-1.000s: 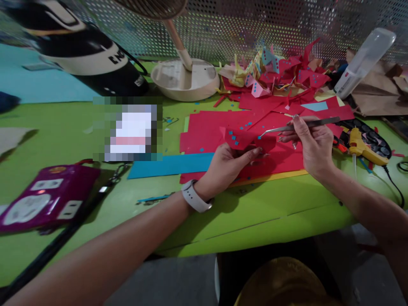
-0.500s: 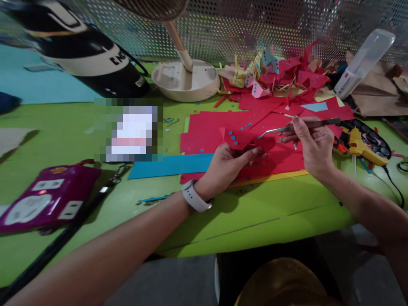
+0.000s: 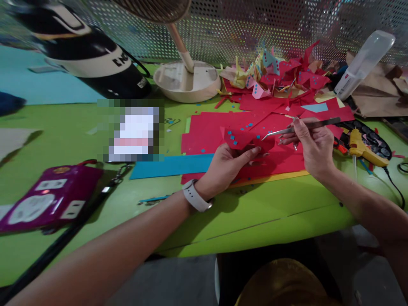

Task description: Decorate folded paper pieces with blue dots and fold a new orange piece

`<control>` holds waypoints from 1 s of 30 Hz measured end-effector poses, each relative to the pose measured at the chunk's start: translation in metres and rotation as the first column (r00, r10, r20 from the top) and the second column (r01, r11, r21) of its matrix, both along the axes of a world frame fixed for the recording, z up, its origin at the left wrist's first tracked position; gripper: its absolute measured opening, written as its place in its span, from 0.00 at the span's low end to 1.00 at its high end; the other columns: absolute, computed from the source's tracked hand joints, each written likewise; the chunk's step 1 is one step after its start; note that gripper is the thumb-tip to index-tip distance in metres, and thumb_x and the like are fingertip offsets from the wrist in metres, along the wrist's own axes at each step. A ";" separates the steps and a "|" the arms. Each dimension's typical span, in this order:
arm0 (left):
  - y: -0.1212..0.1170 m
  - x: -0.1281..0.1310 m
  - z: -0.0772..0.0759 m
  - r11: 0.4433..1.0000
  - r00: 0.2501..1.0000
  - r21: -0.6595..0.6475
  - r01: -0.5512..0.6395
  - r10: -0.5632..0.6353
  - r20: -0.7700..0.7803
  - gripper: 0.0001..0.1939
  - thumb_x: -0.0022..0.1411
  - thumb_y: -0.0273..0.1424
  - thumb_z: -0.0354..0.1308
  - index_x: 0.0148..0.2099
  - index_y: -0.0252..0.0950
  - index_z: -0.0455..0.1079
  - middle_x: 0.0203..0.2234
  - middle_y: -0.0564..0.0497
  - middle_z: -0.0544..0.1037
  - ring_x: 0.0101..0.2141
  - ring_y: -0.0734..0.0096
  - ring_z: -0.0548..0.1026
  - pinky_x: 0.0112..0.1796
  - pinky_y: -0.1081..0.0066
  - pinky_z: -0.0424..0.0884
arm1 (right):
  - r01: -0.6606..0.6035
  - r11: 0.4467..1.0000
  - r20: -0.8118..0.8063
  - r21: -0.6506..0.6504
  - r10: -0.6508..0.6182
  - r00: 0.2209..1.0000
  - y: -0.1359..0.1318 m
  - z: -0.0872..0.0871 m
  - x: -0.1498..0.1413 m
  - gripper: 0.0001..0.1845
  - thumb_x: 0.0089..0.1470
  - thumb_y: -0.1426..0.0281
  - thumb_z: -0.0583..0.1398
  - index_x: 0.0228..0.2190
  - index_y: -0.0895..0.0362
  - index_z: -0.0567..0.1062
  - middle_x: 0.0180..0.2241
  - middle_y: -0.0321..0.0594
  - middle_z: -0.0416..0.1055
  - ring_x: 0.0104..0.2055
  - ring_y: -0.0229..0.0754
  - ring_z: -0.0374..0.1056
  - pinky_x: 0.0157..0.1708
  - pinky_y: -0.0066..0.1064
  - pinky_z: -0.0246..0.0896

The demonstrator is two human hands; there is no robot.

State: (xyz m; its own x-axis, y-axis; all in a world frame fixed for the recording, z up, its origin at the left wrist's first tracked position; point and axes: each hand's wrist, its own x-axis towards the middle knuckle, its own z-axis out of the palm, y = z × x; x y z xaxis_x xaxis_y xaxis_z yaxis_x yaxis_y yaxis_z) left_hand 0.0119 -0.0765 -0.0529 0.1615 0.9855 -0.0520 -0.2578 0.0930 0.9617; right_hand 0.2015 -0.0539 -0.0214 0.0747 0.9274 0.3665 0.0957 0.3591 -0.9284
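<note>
Pinched in my left hand (image 3: 231, 163) is a folded red paper piece (image 3: 240, 137) with several small blue paper squares on its surface. My right hand (image 3: 315, 144) is closed around a pair of metal tweezers (image 3: 287, 128). Their bent tip is close to the lone blue square (image 3: 258, 137) on the right part of the folded piece; whether it touches the paper I cannot tell. Beneath both hands lie red paper sheets (image 3: 204, 127) with loose blue squares scattered over them. A blue paper strip (image 3: 172, 166) reaches out to the left of my left hand.
Folded colored paper shapes (image 3: 274, 70) are heaped at the back. On the right are a yellow glue gun (image 3: 366, 148) and a clear bottle (image 3: 366, 63). A fan base (image 3: 188, 91), black bottle (image 3: 92, 55), blurred-out phone (image 3: 135, 131) and purple power strip (image 3: 52, 195) stand leftward.
The tweezers' tip has shifted slightly right and down, away from the lone blue square, which stays on the folded red paper. My left hand holds nearly the same pose.
</note>
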 end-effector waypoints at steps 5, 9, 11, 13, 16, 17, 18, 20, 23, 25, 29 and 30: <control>0.000 0.001 -0.001 0.999 0.999 0.001 -0.033 0.033 0.006 0.18 0.48 0.40 0.74 0.38 0.36 0.79 0.35 0.47 0.85 0.37 0.60 0.83 0.37 0.66 0.80 | -0.011 1.000 0.011 -0.010 0.011 1.000 -0.001 -0.001 0.000 0.20 0.53 0.48 0.64 0.30 0.52 0.73 0.23 0.33 0.76 0.27 0.41 0.78 0.25 0.31 0.74; 0.002 0.000 -0.003 0.997 0.997 0.009 -0.071 0.071 0.020 0.17 0.49 0.39 0.74 0.38 0.37 0.79 0.34 0.48 0.85 0.35 0.63 0.83 0.37 0.68 0.80 | 0.036 0.999 0.028 0.013 -0.036 0.999 0.002 0.002 0.006 0.20 0.54 0.48 0.63 0.30 0.52 0.73 0.23 0.34 0.76 0.28 0.41 0.78 0.24 0.30 0.72; 0.004 -0.001 -0.005 0.996 0.996 0.010 -0.089 0.089 0.017 0.16 0.50 0.39 0.74 0.38 0.37 0.80 0.34 0.48 0.85 0.34 0.65 0.83 0.35 0.70 0.80 | 0.071 0.997 0.015 0.038 -0.071 0.997 0.007 0.004 0.010 0.19 0.56 0.49 0.62 0.31 0.51 0.73 0.23 0.34 0.75 0.28 0.40 0.78 0.22 0.28 0.70; 0.005 -0.001 -0.007 0.994 0.995 0.026 -0.101 0.101 0.014 0.15 0.50 0.39 0.73 0.38 0.36 0.80 0.35 0.47 0.85 0.35 0.64 0.83 0.34 0.71 0.80 | 0.104 0.993 -0.011 0.059 -0.104 0.995 0.013 0.004 0.016 0.17 0.56 0.51 0.62 0.31 0.51 0.73 0.24 0.34 0.76 0.28 0.40 0.78 0.22 0.28 0.69; 0.006 -0.002 -0.007 0.992 0.992 0.043 -0.122 0.120 0.030 0.17 0.50 0.39 0.73 0.40 0.37 0.80 0.36 0.48 0.85 0.37 0.62 0.83 0.36 0.69 0.81 | 0.130 0.988 -0.039 0.078 -0.127 0.991 0.023 0.002 0.022 0.15 0.57 0.53 0.62 0.31 0.51 0.73 0.24 0.34 0.76 0.29 0.40 0.77 0.27 0.30 0.73; 0.006 -0.002 -0.007 0.992 0.992 0.037 -0.121 0.120 0.033 0.17 0.49 0.40 0.74 0.40 0.37 0.80 0.36 0.48 0.85 0.37 0.61 0.83 0.37 0.67 0.81 | 0.101 0.993 -0.009 0.060 -0.101 0.995 0.027 0.000 0.023 0.16 0.56 0.53 0.63 0.30 0.52 0.73 0.24 0.34 0.75 0.28 0.40 0.77 0.27 0.30 0.73; 0.006 -0.002 -0.006 0.993 0.993 0.026 -0.114 0.113 0.034 0.17 0.49 0.40 0.74 0.40 0.37 0.80 0.36 0.48 0.85 0.37 0.60 0.83 0.37 0.66 0.81 | 0.057 0.998 0.038 0.028 -0.058 0.998 0.029 -0.001 0.024 0.16 0.54 0.53 0.65 0.29 0.53 0.73 0.23 0.34 0.75 0.27 0.40 0.77 0.27 0.31 0.73; 0.005 -0.002 -0.006 0.996 0.995 0.006 -0.092 0.092 0.030 0.17 0.50 0.40 0.73 0.41 0.38 0.80 0.36 0.48 0.85 0.37 0.60 0.83 0.37 0.65 0.81 | -0.014 0.999 0.140 -0.038 0.020 0.990 0.032 -0.004 0.025 0.18 0.51 0.54 0.67 0.26 0.55 0.74 0.23 0.35 0.74 0.25 0.40 0.75 0.24 0.30 0.72; 0.006 -0.002 -0.007 0.996 0.995 0.017 -0.093 0.092 0.032 0.18 0.50 0.40 0.73 0.42 0.38 0.80 0.37 0.47 0.85 0.37 0.60 0.83 0.37 0.65 0.81 | 0.025 1.000 0.181 0.013 -0.027 0.983 0.031 -0.005 0.026 0.17 0.53 0.54 0.66 0.28 0.55 0.76 0.26 0.35 0.74 0.24 0.37 0.74 0.23 0.28 0.71; 0.007 -0.003 -0.008 0.994 0.993 0.030 -0.106 0.105 0.045 0.17 0.50 0.39 0.74 0.42 0.38 0.80 0.38 0.47 0.85 0.38 0.61 0.83 0.37 0.67 0.81 | 0.053 0.996 0.202 0.074 -0.067 0.977 0.030 -0.005 0.027 0.15 0.54 0.55 0.66 0.30 0.53 0.76 0.26 0.34 0.74 0.24 0.36 0.74 0.25 0.27 0.71; 0.007 -0.002 -0.009 0.994 0.991 0.036 -0.102 0.099 0.086 0.15 0.51 0.37 0.73 0.41 0.38 0.80 0.38 0.48 0.85 0.38 0.62 0.83 0.39 0.67 0.81 | 0.023 0.996 0.296 0.084 -0.047 0.954 0.032 -0.009 0.030 0.15 0.54 0.54 0.65 0.28 0.53 0.76 0.26 0.35 0.75 0.26 0.37 0.74 0.26 0.28 0.71; 0.006 -0.002 -0.009 0.994 0.992 0.033 -0.100 0.097 0.086 0.16 0.50 0.37 0.73 0.41 0.38 0.80 0.38 0.48 0.85 0.38 0.61 0.83 0.39 0.66 0.81 | 0.032 0.996 0.298 0.086 -0.056 0.953 0.032 -0.009 0.030 0.15 0.55 0.54 0.64 0.29 0.53 0.76 0.27 0.36 0.75 0.26 0.37 0.74 0.27 0.28 0.71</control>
